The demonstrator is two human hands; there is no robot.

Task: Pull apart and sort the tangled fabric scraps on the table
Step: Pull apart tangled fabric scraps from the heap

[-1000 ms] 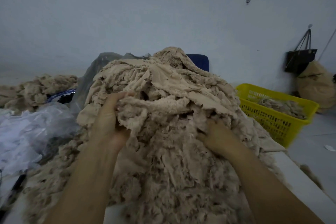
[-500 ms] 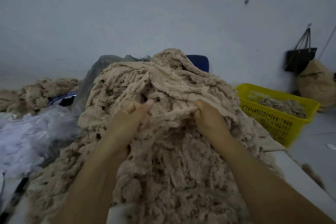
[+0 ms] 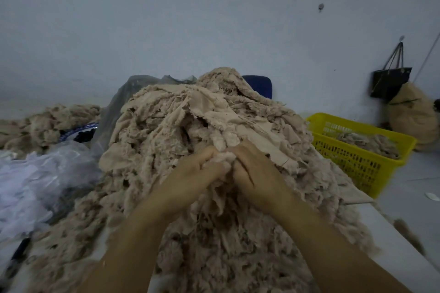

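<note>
Your left hand (image 3: 198,167) and right hand (image 3: 253,172), spread wide a second ago, now meet on the scrap heap (image 3: 181,123) by the table (image 3: 395,242)'s right edge, both clenched on one clump (image 3: 225,157), likely set to part it.

fabric scraps (image 3: 214,126): beige | basket (image 3: 357,164): yellow | bag (image 3: 390,81): black

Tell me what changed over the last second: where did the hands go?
The left-hand grip and right-hand grip moved inward from apart on the scrap pile and met at its middle, both now clutching one beige clump. The pile, yellow basket and plastic bags stayed put.
</note>
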